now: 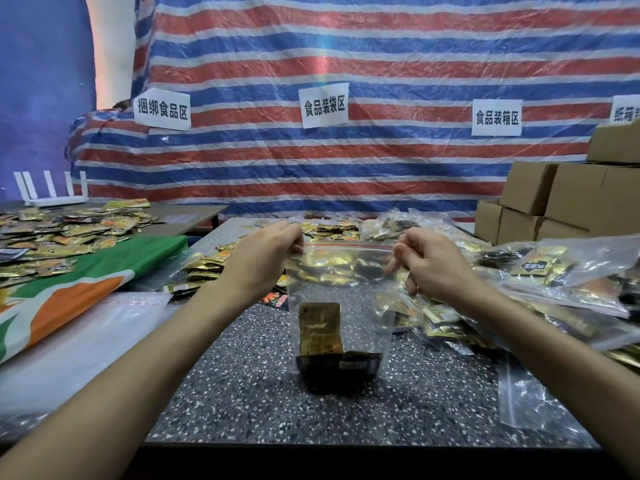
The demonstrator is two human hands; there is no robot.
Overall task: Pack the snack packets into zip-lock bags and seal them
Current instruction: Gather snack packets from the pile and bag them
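Note:
A clear zip-lock bag (360,306) hangs upright over the speckled table (242,393), its bottom resting on the surface. My left hand (266,258) pinches the left end of its red zip strip. The right end is pinched by my right hand (433,261). Inside the bag, a gold snack packet (320,327) stands above dark packets (337,368) at the bottom. Loose gold packets (204,268) lie behind my left hand.
Filled zip-lock bags (554,282) pile up on the right, with an empty bag (526,393) flat near the table's front right. Cardboard boxes (561,199) stack at the far right. A green-orange cloth (86,278) and more packets (69,233) cover the left table.

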